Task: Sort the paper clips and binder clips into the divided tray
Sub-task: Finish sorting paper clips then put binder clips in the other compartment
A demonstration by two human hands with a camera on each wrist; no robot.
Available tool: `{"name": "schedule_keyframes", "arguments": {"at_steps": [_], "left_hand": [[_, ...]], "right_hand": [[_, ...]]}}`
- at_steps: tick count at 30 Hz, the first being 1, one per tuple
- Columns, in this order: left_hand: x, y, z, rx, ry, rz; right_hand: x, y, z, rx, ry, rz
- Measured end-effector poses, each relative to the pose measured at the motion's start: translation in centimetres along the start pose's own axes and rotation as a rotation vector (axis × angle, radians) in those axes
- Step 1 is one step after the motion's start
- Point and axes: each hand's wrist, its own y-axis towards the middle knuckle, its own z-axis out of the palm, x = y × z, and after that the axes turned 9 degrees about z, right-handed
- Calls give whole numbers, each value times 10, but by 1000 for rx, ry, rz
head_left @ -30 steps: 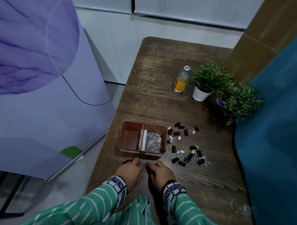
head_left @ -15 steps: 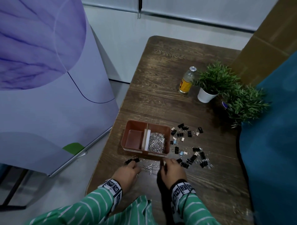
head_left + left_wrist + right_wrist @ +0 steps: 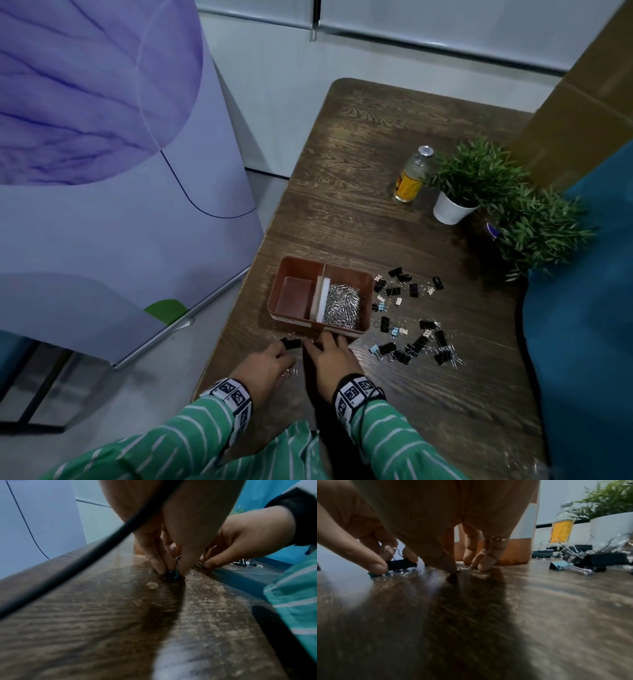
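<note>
Both hands work at the near wall of the divided tray (image 3: 366, 291).

The left hand (image 3: 265, 368) pinches a black binder clip (image 3: 291, 343) on the surface (image 3: 445, 411). The right hand (image 3: 332, 359) presses curled fingertips on loose paper clips (image 3: 463, 566) just before the tray. More binder clips (image 3: 411, 322) lie right of the tray; its right compartment holds a paper clip pile (image 3: 342, 306).

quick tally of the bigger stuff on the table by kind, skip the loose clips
divided tray: 1
bottle: 1
potted plants: 2, one in a white pot, one to its right
total: 4
</note>
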Motion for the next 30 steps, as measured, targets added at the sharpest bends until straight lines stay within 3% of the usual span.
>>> {"name": "schedule_keyframes", "arguments": {"at_steps": [8, 13, 17, 23, 26, 30], "left_hand": [[8, -1, 7, -24, -96, -58], [7, -4, 5, -69, -112, -38], [8, -4, 1, -62, -44, -55], [3, -2, 1, -89, 127, 9], [-2, -1, 7, -89, 241, 37], [-11, 5, 6, -70, 299, 63]], "right_hand": [[-19, -6, 17, -130, 92, -92], [-5, -5, 6, -41, -5, -84], [-10, -5, 8, -1, 5, -76], [-23, -10, 20, -67, 43, -230], [-28, -9, 7, -93, 134, -161], [-28, -10, -3, -8, 34, -64]]}}
